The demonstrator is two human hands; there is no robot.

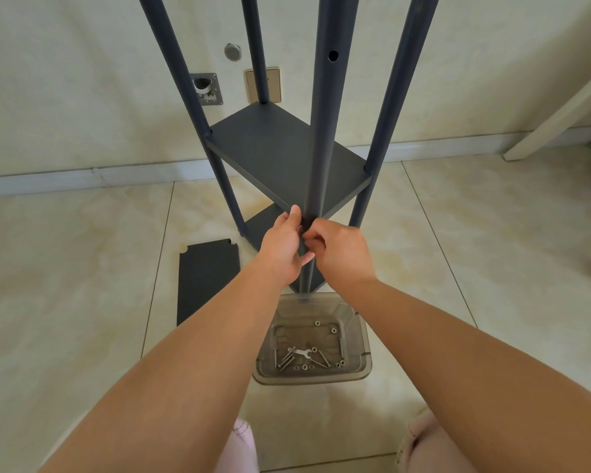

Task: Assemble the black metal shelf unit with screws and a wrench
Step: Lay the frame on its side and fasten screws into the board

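The black shelf unit stands upright on the floor, with a mounted shelf board (280, 155) between several posts and a lower board under it. Its nearest post (321, 138) runs down the middle of the view. My left hand (282, 249) grips that post just below the shelf's front corner. My right hand (342, 250) is curled against the same spot from the right, fingertips pinched at the post; whether it holds a screw is hidden. A clear plastic tray (362, 343) at the post's foot holds several screws, nuts and a small wrench (302, 352).
A loose black shelf board (205, 281) lies flat on the tiled floor to the left. The wall behind has a socket plate (272, 84) and a broken outlet box (207, 87). A pale table leg (560, 110) slants at the right. My knees show at the bottom.
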